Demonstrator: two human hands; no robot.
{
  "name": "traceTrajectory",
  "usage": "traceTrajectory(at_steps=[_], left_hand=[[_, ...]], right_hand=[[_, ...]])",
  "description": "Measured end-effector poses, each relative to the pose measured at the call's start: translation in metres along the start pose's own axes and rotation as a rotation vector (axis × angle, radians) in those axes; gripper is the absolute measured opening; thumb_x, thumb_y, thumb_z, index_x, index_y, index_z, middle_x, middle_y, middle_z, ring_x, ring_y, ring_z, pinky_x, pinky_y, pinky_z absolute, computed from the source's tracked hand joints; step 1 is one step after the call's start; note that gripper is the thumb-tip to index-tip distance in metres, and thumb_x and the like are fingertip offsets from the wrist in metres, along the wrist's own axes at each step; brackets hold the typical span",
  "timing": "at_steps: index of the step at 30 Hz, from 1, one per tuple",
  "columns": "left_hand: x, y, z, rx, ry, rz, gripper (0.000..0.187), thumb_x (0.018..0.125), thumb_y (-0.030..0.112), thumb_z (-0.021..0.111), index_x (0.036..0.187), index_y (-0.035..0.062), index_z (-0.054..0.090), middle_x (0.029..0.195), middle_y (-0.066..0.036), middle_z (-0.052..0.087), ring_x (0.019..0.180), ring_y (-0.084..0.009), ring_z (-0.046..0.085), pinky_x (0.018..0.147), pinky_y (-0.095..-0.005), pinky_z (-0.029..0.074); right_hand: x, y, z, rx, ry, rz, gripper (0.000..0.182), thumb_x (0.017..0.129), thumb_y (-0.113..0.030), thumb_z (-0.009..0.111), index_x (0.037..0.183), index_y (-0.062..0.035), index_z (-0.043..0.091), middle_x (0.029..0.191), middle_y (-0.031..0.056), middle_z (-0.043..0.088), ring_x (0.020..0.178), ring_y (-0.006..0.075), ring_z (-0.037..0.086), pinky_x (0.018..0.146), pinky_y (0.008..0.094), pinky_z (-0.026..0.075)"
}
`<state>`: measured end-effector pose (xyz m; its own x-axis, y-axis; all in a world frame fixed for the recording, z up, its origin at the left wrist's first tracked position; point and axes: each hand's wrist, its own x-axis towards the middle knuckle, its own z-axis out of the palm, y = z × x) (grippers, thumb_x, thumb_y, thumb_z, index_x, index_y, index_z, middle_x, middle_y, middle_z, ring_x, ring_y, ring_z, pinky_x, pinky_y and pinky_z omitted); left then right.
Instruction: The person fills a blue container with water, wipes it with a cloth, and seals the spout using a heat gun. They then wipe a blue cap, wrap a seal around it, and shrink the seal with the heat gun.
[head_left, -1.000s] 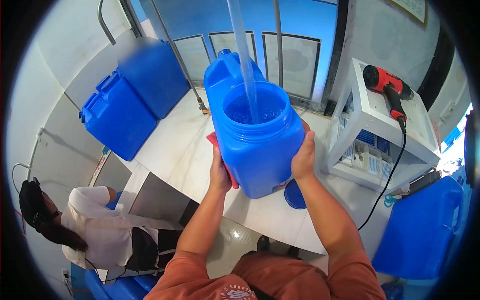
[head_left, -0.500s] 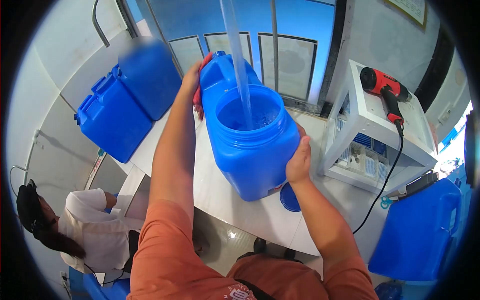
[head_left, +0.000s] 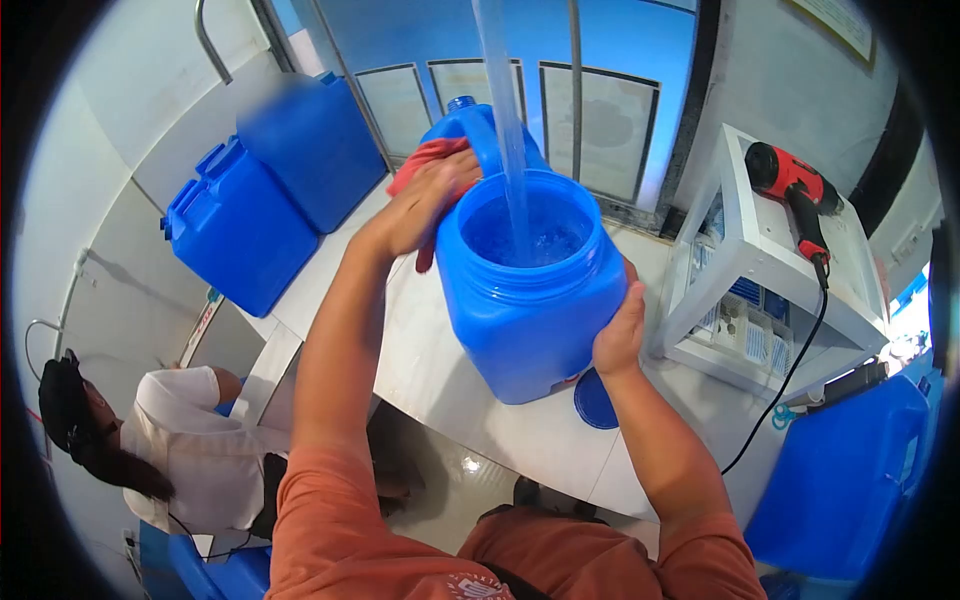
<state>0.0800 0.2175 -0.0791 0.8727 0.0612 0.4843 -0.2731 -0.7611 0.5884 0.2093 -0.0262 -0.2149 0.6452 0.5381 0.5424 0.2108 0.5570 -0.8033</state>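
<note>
A blue jug stands on the white counter, its wide round mouth facing up. A stream of water falls into that mouth, and the water inside is churning. My left hand presses a red cloth against the jug's upper left side, beside the handle, with its fingers together over the cloth. Against the jug's right side rests my right hand, its thumb visible and its other fingers mostly hidden behind the jug. A round blue lid lies on the counter at the jug's lower right.
Two blue jugs stand at the left. A white shelf on the right bears a red and black heat gun with a hanging cord. Another blue jug is at the lower right. A person sits at the lower left.
My left hand and the red cloth have moved from the jug's far left side onto its upper part near the handle. The whole view has shifted slightly. Water still pours.
</note>
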Motion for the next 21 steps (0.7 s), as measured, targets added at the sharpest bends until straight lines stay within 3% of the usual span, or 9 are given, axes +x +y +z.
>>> traceTrajectory(at_steps=[5,6,10,12,13,15,18,20,21], left_hand=[[0.001,0.023,0.003,-0.203,-0.024,-0.491,0.075,0.102,0.057,0.020,0.131,-0.0013,0.058,0.141,-0.020,0.051,0.130,-0.0331,0.048,0.115,-0.0350,0.031],[-0.007,-0.011,0.002,-0.120,0.002,-0.143,0.071,0.104,0.052,0.017,0.131,0.0014,0.059,0.141,-0.021,0.050,0.135,-0.0317,0.043,0.116,-0.0373,0.029],[-0.056,-0.042,0.064,0.070,0.380,0.103,0.066,0.106,0.049,0.017,0.139,0.0035,0.053,0.148,-0.020,0.045,0.141,-0.0313,0.036,0.119,-0.0403,0.024],[-0.095,-0.056,0.122,-0.978,0.655,-0.286,0.075,0.104,0.061,0.022,0.155,0.0062,0.027,0.153,-0.016,0.040,0.141,-0.0279,0.040,0.116,-0.0403,0.032],[-0.119,-0.045,0.144,-0.409,0.576,-0.365,0.080,0.102,0.065,0.021,0.157,0.0066,0.022,0.153,-0.016,0.039,0.136,-0.0260,0.046,0.113,-0.0390,0.038],[-0.159,-0.032,0.192,-0.929,0.673,-0.977,0.088,0.099,0.070,0.024,0.158,0.0053,0.017,0.153,-0.016,0.038,0.140,-0.0234,0.040,0.115,-0.0399,0.033],[-0.152,0.013,0.239,-0.817,0.847,-0.594,0.096,0.095,0.076,0.027,0.158,0.0047,0.014,0.154,-0.019,0.035,0.144,-0.0231,0.033,0.119,-0.0421,0.024],[-0.130,0.064,0.230,-0.313,0.970,-0.189,0.099,0.094,0.077,0.027,0.158,0.0035,0.013,0.158,-0.019,0.028,0.148,-0.0243,0.025,0.121,-0.0420,0.016],[-0.121,0.067,0.212,-0.317,0.932,-0.166,0.097,0.095,0.076,0.027,0.158,0.0032,0.013,0.160,-0.018,0.024,0.149,-0.0253,0.023,0.121,-0.0411,0.016]], right_hand=[[0.002,-0.006,0.007,-0.010,0.009,-0.011,0.072,0.106,-0.056,0.021,0.139,0.0031,0.047,0.138,0.0136,0.054,0.128,0.0225,0.050,0.111,0.0361,0.035],[0.002,-0.003,0.008,-0.039,0.027,-0.050,0.071,0.106,-0.057,0.021,0.137,0.0011,0.049,0.130,0.0110,0.059,0.122,0.0202,0.053,0.108,0.0340,0.037],[0.000,0.000,0.000,-0.023,0.001,-0.024,0.074,0.105,-0.057,0.023,0.141,0.0031,0.047,0.138,0.0155,0.054,0.129,0.0238,0.050,0.111,0.0372,0.034],[0.002,-0.004,0.001,-0.028,0.001,-0.046,0.074,0.105,-0.057,0.024,0.141,0.0035,0.047,0.138,0.0152,0.054,0.129,0.0235,0.050,0.111,0.0367,0.034],[0.002,-0.005,0.001,-0.035,-0.022,-0.064,0.074,0.105,-0.057,0.024,0.141,0.0038,0.047,0.138,0.0150,0.054,0.129,0.0232,0.050,0.111,0.0361,0.035],[0.001,0.001,0.002,0.036,-0.028,-0.077,0.072,0.105,-0.056,0.025,0.142,0.0029,0.045,0.137,0.0144,0.055,0.129,0.0232,0.050,0.112,0.0355,0.034],[0.001,-0.002,-0.007,0.023,-0.077,-0.058,0.072,0.105,-0.056,0.026,0.146,0.0011,0.041,0.143,0.0149,0.051,0.134,0.0243,0.046,0.114,0.0356,0.031],[-0.001,-0.001,-0.012,-0.040,-0.151,-0.026,0.072,0.105,-0.055,0.028,0.151,-0.0010,0.035,0.150,0.0159,0.044,0.141,0.0254,0.039,0.117,0.0353,0.028],[-0.004,-0.006,-0.015,-0.037,-0.154,-0.022,0.072,0.105,-0.055,0.028,0.151,-0.0010,0.035,0.150,0.0159,0.044,0.141,0.0254,0.039,0.117,0.0353,0.028]])
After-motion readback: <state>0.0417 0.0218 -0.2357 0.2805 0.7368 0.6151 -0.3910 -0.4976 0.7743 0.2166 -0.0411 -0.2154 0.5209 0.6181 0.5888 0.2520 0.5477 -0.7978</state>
